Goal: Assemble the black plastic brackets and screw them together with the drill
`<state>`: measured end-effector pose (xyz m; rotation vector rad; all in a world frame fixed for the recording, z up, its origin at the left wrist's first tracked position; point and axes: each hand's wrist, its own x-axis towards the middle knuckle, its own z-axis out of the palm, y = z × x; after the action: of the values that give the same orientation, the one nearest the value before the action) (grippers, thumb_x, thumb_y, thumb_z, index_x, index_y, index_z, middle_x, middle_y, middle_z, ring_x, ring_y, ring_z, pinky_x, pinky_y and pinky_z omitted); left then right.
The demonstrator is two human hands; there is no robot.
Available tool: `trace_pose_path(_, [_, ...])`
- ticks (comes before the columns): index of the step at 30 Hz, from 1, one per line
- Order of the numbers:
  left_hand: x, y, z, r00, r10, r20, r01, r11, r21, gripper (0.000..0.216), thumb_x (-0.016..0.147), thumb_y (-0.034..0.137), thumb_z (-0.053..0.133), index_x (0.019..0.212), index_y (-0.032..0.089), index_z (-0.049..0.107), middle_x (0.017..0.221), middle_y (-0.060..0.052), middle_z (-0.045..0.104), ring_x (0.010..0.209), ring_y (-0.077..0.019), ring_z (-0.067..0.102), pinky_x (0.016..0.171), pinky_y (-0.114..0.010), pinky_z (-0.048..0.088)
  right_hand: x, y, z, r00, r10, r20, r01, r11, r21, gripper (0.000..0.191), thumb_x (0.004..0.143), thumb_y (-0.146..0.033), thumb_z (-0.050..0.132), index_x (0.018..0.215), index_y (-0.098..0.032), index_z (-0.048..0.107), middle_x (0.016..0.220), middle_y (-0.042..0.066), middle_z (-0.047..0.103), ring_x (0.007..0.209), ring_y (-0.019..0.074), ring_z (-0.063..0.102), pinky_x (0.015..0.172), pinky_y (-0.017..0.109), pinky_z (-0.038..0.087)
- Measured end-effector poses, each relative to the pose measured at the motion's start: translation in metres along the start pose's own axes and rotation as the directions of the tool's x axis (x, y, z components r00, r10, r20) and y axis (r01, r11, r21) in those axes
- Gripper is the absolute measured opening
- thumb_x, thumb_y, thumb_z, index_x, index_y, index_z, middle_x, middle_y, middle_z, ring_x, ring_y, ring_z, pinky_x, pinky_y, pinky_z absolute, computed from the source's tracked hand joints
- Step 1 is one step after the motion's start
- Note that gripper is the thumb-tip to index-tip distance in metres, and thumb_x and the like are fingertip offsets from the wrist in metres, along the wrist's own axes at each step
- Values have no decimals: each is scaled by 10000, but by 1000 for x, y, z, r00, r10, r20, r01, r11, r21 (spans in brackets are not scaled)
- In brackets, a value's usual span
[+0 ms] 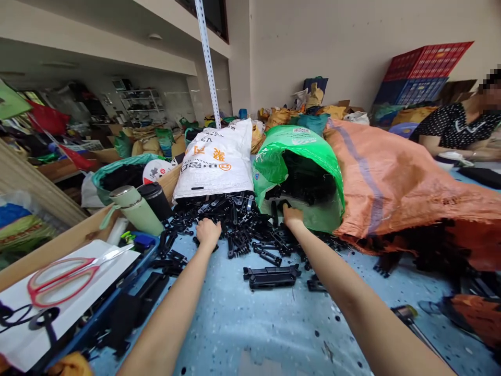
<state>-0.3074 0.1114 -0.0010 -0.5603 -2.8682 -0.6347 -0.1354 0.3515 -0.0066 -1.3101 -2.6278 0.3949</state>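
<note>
My left hand [209, 233] is at the near edge of a heap of small black plastic parts [238, 230], with its fingers curled down. What it holds, if anything, is hidden by the hand. My right hand [293, 214] reaches to the mouth of a green woven sack [270, 151], its fingers closed on a black plastic part [282, 204]. More black parts lie inside the sack, in shadow. Behind the heap, a white woven sack [219, 162] spills similar parts. A longer black plastic assembly [272, 277] lies on the blue table between my forearms.
At left are red-handled scissors [64, 282] on white paper, a pale green flask [135, 209], a black cup [155, 201] and a blue tray [97, 324]. A large orange sack [395, 183] lies at right. Beyond it sits a person [450, 125] in a dotted top.
</note>
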Motion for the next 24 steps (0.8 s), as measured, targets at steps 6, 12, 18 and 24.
trace_pose_path(6, [-8,-6,-6,998,56,-2,-56,989,-137,302,784,187,470,1045,39,502,1064,-242,550,1059,-338,512,845,-459,414,-46,47,-33,991,58,-119,-26,966,256,535,789,-317,526,1252,-126,336,1020,161,602,970,272,570,837,398,403])
trace_pose_path(12, [-91,-10,-28,938,326,122,-251,876,-412,291,809,249,510,1080,150,480,1026,-97,595,947,-209,582,808,-324,471,-124,63,-54,999,-27,-45,48,812,582,608,786,-380,473,1308,-147,266,937,80,647,804,170,624,679,277,481])
trace_pose_path(18, [-194,-18,-60,709,560,428,45,571,-820,276,766,305,568,985,174,463,894,-22,563,633,-110,553,527,-214,447,-270,70,-68,785,-521,334,268,773,575,582,665,-227,599,1225,-207,443,918,37,637,796,179,602,706,288,462])
trace_pose_path(24, [-250,-17,-78,701,551,453,31,611,-791,364,848,408,475,1136,188,512,812,-22,563,582,-108,501,500,-215,406,-355,56,-51,794,-553,254,523,833,179,504,792,-273,549,1283,-219,453,1082,110,585,1002,261,518,897,423,377])
